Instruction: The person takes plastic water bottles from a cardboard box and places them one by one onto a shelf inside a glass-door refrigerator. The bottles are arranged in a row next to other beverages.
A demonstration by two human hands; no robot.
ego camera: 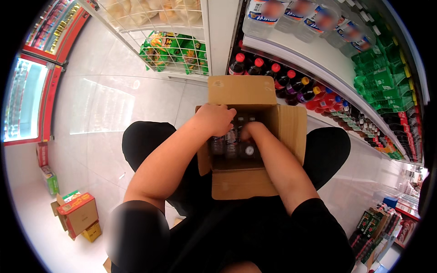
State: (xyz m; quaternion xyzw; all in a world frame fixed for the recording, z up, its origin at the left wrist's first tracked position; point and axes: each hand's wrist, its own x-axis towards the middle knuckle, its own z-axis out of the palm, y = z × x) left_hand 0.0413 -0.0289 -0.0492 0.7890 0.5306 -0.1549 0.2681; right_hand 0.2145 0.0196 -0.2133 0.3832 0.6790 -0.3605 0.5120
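Observation:
Between my knees stands an open cardboard box (243, 184) with its flaps folded outward. Several clear plastic bottles (231, 143) stand inside it, and one clear bottle (249, 150) shows its round end upward. My left hand (218, 118) is over the box's left far corner, fingers curled; what lies beneath them is hidden. Deeper in the box, my right hand (251, 130) is among the bottles near the middle. It is blurred and its fingertips are hidden, so a hold on any bottle cannot be made out.
Right of the box, a drinks shelf holds dark red-capped bottles (258, 66), large clear bottles (262, 20) and green bottles (382, 82). Ahead is a white wire rack (205, 41) with green snack bags (170, 51). Red-framed coolers (51, 99) and cartons (80, 211) are at left.

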